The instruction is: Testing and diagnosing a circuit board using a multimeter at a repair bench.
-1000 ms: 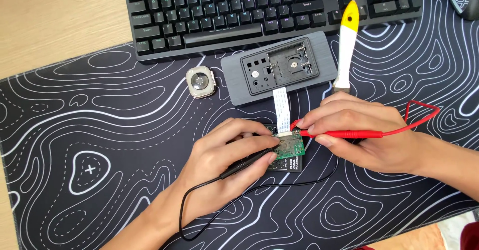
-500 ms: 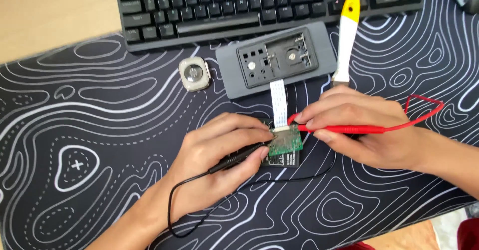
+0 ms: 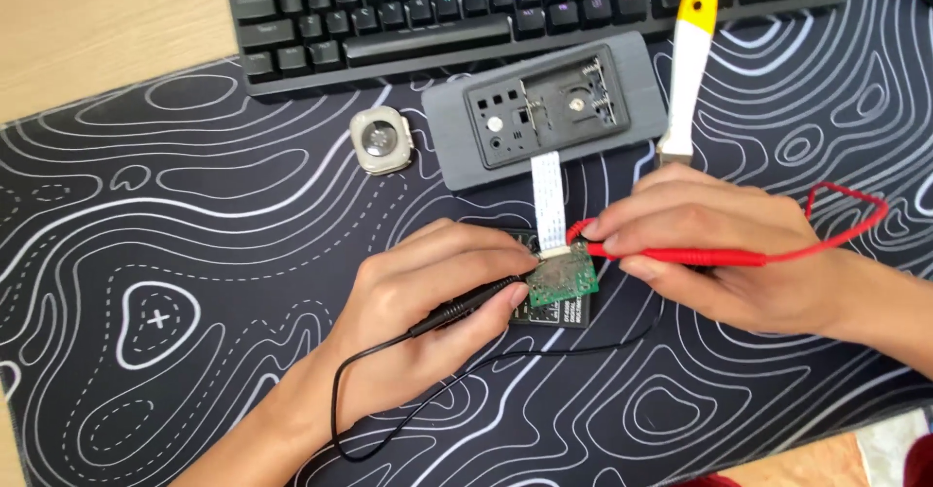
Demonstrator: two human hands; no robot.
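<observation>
Though apart, both hands [image 3: 428, 293] on probes [image 3: 680, 254].

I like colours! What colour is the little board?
Green circuit board, seen in the head view.

The pale wooden worktop [image 3: 87, 30] looks smooth and matt, under a black cloth mat with white contour lines [image 3: 194, 254]. The grey rectangular plastic casing [image 3: 549, 108] is matt; its white flat ribbon cable [image 3: 549, 195] is smooth. The small green circuit board [image 3: 564, 281] shines faintly. The red probe [image 3: 680, 254] and black probe [image 3: 466, 302] look like smooth, slightly glossy plastic, as does the yellow-and-white tool [image 3: 688, 59]. The black keyboard [image 3: 486, 11] has matt plastic keys
</observation>
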